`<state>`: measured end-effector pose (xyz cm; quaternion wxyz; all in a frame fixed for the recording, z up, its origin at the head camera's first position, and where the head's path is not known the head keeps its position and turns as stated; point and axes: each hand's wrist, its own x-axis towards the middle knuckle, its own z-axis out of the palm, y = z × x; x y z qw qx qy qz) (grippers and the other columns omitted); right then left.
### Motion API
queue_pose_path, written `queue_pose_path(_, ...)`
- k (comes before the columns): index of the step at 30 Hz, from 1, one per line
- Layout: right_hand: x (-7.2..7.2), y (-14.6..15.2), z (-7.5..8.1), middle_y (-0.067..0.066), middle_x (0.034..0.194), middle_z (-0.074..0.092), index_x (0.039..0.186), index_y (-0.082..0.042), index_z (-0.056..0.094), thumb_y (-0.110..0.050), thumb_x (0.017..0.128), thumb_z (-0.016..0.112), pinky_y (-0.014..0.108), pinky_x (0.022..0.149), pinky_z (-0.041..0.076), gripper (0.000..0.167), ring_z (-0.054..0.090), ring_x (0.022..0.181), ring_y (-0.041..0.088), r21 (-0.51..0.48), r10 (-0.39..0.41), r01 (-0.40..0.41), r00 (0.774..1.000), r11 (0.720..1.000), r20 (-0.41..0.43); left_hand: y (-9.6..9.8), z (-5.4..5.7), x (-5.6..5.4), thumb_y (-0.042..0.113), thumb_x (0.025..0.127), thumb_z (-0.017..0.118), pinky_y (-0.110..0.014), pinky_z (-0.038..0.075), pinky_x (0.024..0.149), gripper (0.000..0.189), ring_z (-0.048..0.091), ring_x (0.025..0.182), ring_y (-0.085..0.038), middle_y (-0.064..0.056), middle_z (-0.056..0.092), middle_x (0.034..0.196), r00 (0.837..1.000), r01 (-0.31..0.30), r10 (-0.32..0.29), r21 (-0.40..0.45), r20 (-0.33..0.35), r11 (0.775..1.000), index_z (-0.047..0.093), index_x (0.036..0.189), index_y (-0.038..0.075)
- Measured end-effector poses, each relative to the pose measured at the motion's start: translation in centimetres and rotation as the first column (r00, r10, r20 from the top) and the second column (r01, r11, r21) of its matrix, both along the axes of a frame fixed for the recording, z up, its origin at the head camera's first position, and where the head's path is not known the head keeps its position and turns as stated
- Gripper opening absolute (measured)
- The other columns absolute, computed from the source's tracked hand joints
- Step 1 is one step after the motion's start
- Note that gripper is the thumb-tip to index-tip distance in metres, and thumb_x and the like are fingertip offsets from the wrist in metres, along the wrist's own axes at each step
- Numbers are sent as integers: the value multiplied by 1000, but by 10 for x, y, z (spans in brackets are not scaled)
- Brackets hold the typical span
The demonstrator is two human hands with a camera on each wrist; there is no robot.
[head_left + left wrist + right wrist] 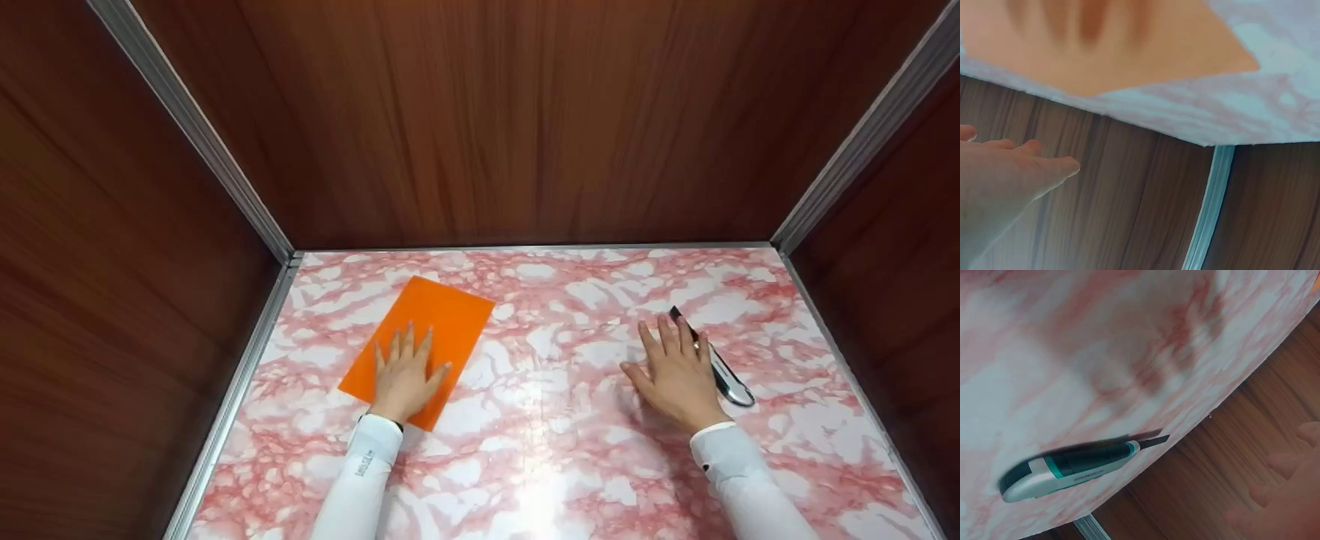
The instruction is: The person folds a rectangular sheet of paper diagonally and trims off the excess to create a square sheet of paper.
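An orange rectangular sheet (450,315) lies slanted on the left part of the table. Over it the left hand (405,379) is spread with straight fingers; the left wrist view shows that hand (1010,169) raised above the sheet (1129,62), casting finger shadows on it. On the right lies a utility knife (731,379) in silver and black, its dark blade out. The right hand (679,379) hovers beside and partly over it, fingers extended, holding nothing. In the right wrist view the knife (1072,467) lies whole on the surface, apart from the hand (1292,489).
The table (555,435) has a red-and-white marbled top. Dark wood panels (525,120) enclose it at the back and both sides, with metal corner strips (202,135) where they meet. Glare shows near the table's front middle.
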<state>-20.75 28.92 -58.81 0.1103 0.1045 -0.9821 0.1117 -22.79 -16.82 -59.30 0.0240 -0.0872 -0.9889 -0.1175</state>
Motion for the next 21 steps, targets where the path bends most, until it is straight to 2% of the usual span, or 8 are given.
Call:
queue_pose_path(5, 7, -4, -10, 21, 155, 25, 152, -13, 35, -64, 93, 45, 61, 110, -7, 79, -3, 146, 37, 9, 17, -17, 1000, 1000, 4, -7, -20, 6, 62, 94, 46, -66, 0, 108, 76, 11, 144, -40, -13, 10, 161, 998, -29, 28, 12, 59, 1000, 24, 156, 23)
queue_pose_path(9, 17, -7, -21, 20, 156, 26, 151, -14, 37, -64, 92, 48, 62, 110, -2, 78, 6, 145, 41, 3, 41, -41, 999, 999, 12, -11, -34, 14, 63, 94, 45, -68, 5, 107, 77, 12, 144, -42, -16, 13, 160, 991, -50, 49, 7, 125, 999, 26, 156, 22)
queue_pose_path(12, 23, -10, -29, 19, 156, 27, 151, -14, 38, -65, 92, 47, 62, 110, 2, 79, 12, 144, 42, 5, 56, -57, 998, 998, 26, -11, -40, 20, 63, 94, 44, -70, 7, 106, 78, 12, 143, -44, -19, 14, 159, 985, -45, 46, -15, 165, 999, 25, 156, 20)
queue_pose_path(21, 32, -29, -43, 18, 155, 28, 151, -15, 38, -65, 92, 47, 61, 110, 5, 78, 14, 143, 43, 32, 118, -120, 991, 992, 56, 14, -50, 29, 65, 94, 42, -67, 11, 107, 78, 10, 143, -45, -18, 15, 159, 990, 21, -12, -59, 141, 998, 27, 155, 19)
